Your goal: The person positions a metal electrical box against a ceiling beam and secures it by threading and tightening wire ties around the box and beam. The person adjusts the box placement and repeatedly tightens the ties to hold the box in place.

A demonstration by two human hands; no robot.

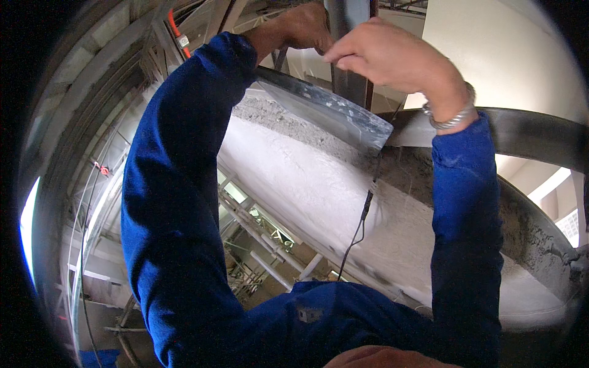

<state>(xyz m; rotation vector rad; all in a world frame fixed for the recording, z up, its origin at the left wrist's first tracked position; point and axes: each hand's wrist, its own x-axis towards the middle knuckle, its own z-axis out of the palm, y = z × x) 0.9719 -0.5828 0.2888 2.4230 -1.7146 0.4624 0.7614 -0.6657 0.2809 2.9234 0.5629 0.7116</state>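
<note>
Both my arms, in blue sleeves, reach up to the top of the view. My left hand (305,26) is curled, and its fingertips meet those of my right hand in front of an upright grey steel beam (351,92). My right hand (396,56), with a silver bracelet at the wrist, has its thumb and fingers pinched together. Whatever lies between the fingers is too small or hidden to make out. Just below the hands, a flat grey plate (325,110) with white splashes sits slanted. A dark cord (367,205) hangs below the plate's right end.
A long whitish plastered surface (300,175) with a rough grey band slants under my arms. Curved dark steel (521,132) runs at the right, beside a pale panel (497,55). Scaffold pipes (264,245) show far below. An orange strip (176,27) is at upper left.
</note>
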